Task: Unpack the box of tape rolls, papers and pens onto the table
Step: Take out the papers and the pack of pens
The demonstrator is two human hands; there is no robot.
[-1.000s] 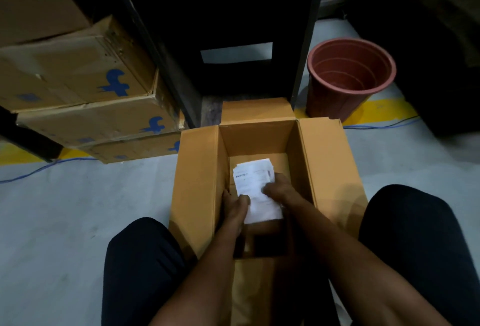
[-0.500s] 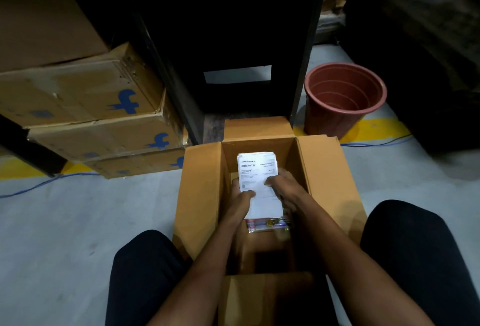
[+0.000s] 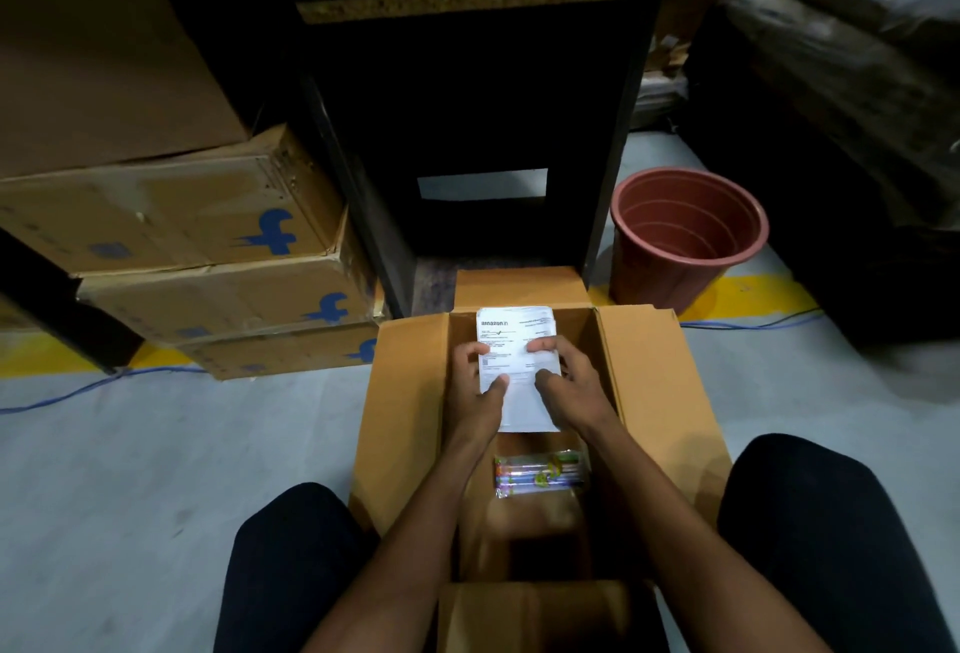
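Matt tan corrugated cardboard for the open box point(image 3: 654, 382), smooth inside. Thin white printed paper sheets point(image 3: 519, 366), matt, slightly curled. Glossy clear plastic wrap around multicoloured pens point(image 3: 540, 473). Smooth, ribbed terracotta-coloured plastic for the round bucket point(image 3: 685, 236). Scuffed, creased brown cardboard cartons with blue logos point(image 3: 208, 226). Dull grey concrete floor point(image 3: 156, 470).

The open box point(image 3: 405, 423) stood on the floor between the person's knees. Both hands, left hand point(image 3: 475, 392) and right hand point(image 3: 569, 382), held the papers point(image 3: 519, 366) over its far half, one at each side edge. Below them, inside the box, lay the pack of pens point(image 3: 540, 473). Stacked cartons point(image 3: 171, 221) sat to the box's left, the pot point(image 3: 685, 236) beyond its right corner, the dark cabinet point(image 3: 483, 106) directly behind.
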